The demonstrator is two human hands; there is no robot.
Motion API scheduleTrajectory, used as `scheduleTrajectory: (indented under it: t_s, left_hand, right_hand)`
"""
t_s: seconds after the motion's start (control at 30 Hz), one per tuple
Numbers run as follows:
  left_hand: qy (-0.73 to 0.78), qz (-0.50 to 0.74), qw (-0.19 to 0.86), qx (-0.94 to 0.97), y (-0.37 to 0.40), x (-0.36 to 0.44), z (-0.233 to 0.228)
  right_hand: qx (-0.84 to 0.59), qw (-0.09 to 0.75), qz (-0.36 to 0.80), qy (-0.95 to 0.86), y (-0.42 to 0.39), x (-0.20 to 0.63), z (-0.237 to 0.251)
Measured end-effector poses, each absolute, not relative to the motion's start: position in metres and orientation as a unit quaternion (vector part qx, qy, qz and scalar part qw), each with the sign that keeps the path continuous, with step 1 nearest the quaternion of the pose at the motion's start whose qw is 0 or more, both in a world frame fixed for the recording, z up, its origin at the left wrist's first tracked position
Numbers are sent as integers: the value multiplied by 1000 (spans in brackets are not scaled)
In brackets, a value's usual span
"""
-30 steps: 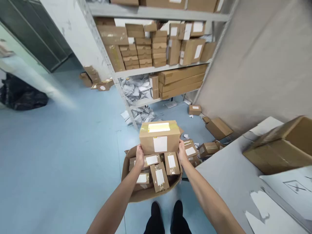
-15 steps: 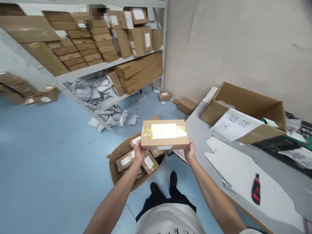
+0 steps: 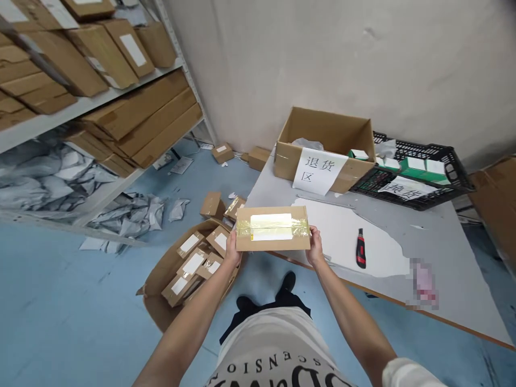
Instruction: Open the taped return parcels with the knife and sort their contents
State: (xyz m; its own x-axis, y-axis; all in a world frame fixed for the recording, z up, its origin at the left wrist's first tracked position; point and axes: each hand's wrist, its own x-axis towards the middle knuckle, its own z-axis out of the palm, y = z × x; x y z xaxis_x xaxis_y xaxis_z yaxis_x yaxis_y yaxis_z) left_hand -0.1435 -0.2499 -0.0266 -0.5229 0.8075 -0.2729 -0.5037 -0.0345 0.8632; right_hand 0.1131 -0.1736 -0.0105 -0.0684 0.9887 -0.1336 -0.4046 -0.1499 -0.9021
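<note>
I hold a brown cardboard parcel [image 3: 273,229] level in front of me, its top sealed with yellowish tape over a white label. My left hand [image 3: 233,249] grips its left end and my right hand [image 3: 315,248] grips its right end. The parcel hangs over the near left edge of a grey table [image 3: 435,242]. Below and to the left, an open carton [image 3: 155,287] on the floor holds several small labelled parcels.
On the table lie a red-and-black box cutter [image 3: 360,248], an open cardboard box [image 3: 327,141] with a paper sign, and a black crate [image 3: 419,169]. Metal shelves [image 3: 80,107] with cartons stand at the left. Grey mailer bags [image 3: 133,212] and small boxes litter the blue floor.
I have turned right from the shelves toward the table, carrying the parcel away from above the floor carton to the table's edge. Both hands keep their grip.
</note>
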Motion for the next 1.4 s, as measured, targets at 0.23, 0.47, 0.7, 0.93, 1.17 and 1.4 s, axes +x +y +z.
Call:
scheduleTrajectory:
  t_s: [0.23,0.47,0.7,0.93,1.17,1.4]
  left_hand:
    - [513,663,518,168,-181,-71,-36]
    - [509,599,580,213,-131,-34,-45]
    - [492,533,649,228,-100,-29,-66]
    - [526,468,678,212,-80,-33,-92]
    - [546,432,687,209,-65,-42,-96]
    - [579,406,670,225,-56,-50,-89]
  right_hand:
    - [-445,558,614,-336,-135,196,-24]
    - [-469,554,618,-303,-121,246,-37]
    - [-499,552,626,-235,-116,254,-56]
    - [-530,553,615,-190,-113,239,-78]
    - [-545,546,606,-194,-109,238,-88]
    - [-557,567,581,-175,-110,233,-88]
